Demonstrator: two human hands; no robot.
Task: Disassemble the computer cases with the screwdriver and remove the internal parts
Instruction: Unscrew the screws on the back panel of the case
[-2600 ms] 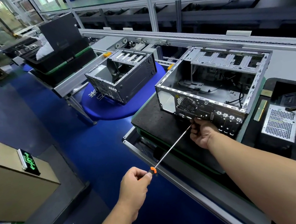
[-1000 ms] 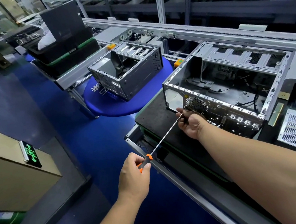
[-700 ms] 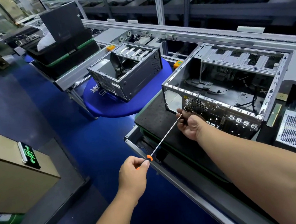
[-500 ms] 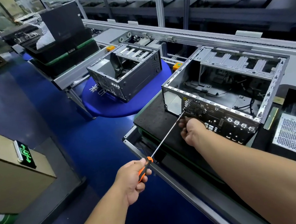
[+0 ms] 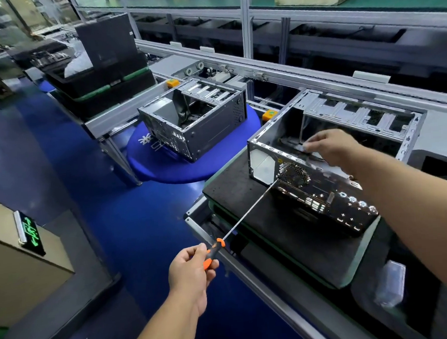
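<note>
An open grey computer case [image 5: 320, 189] lies on a black mat [image 5: 234, 192], its rear panel with a fan grille facing me. My left hand [image 5: 190, 269] grips the orange-and-black handle of a long screwdriver [image 5: 246, 215]. Its tip touches the rear panel just left of the grille. My right hand [image 5: 329, 147] hovers blurred over the case's top rim, fingers stretched leftward over the opening. Whether they pinch anything small is unclear. A second open case [image 5: 196, 126] stands on a round blue table [image 5: 165, 170] to the left.
A conveyor rail [image 5: 303, 78] runs behind both cases. Stacked black bins [image 5: 101, 79] sit at the back left. A cardboard box with a green-lit sign [image 5: 30, 233] stands at my left. A clear plastic bag [image 5: 389, 285] lies at the lower right, and a metal bench edge [image 5: 263, 284] crosses in front.
My right hand has left the screwdriver tip at the rear panel and risen over the case's top opening. The left hand still holds the screwdriver against the panel.
</note>
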